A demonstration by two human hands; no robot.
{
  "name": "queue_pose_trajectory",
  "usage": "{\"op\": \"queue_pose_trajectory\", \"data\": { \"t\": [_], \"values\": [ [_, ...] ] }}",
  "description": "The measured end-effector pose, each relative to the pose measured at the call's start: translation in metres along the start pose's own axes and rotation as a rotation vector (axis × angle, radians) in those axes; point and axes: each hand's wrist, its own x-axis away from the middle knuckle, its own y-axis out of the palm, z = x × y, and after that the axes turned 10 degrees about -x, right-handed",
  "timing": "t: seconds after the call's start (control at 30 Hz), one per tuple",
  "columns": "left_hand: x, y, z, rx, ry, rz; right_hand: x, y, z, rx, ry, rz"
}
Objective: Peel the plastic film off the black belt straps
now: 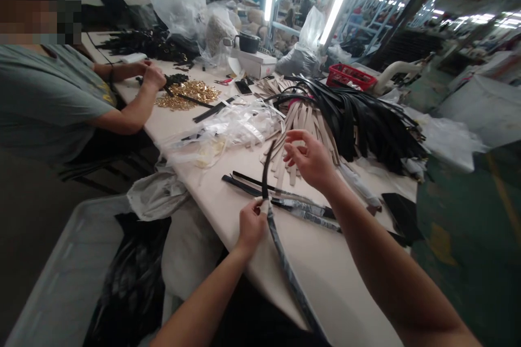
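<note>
"Strap is what the left hand holds, isn't it?"

"Yes, pinched between thumb and fingers. Its bare black end rises above them, curving a little; the part below is wrapped in cloudy film and runs down over the edge of the surface."

"Why grip it there?"

"I'd say because a pinch near that end props it up, while the long part hangs or rests by its own weight."

"And the right hand?"

"Its fingers are loosely curled and parted, near the raised tip but apart from it. I see nothing in them."

"What's around?"

"More dark strips lie flat just beyond the left fingers, probably laid lengthwise to stay within reach. Crumpled plastic sits farther out, to their left. Past the right fingers, pale strips fan out beside heaped black straps."
</note>
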Motion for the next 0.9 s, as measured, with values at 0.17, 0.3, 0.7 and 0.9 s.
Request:
{"op": "queue_pose_trajectory", "data": {
  "t": [0.17,0.3,0.7,0.9],
  "values": [
    [-0.033,-0.012,0.000,-0.042,-0.034,0.099,0.141,-0.065,0.022,0.484,0.403,-0.490],
    [-0.036,-0.028,0.002,-0.315,0.010,0.204,0.281,-0.092,0.047,0.489,0.763,-0.410],
    [0.097,0.069,0.047,-0.825,1.372,-1.010,0.341,-0.057,0.060,0.140,0.833,-0.076],
    [0.039,0.086,0.065,-0.987,1.355,-0.891,0.318,-0.142,0.040,0.052,0.871,0.030]
  ]
}}
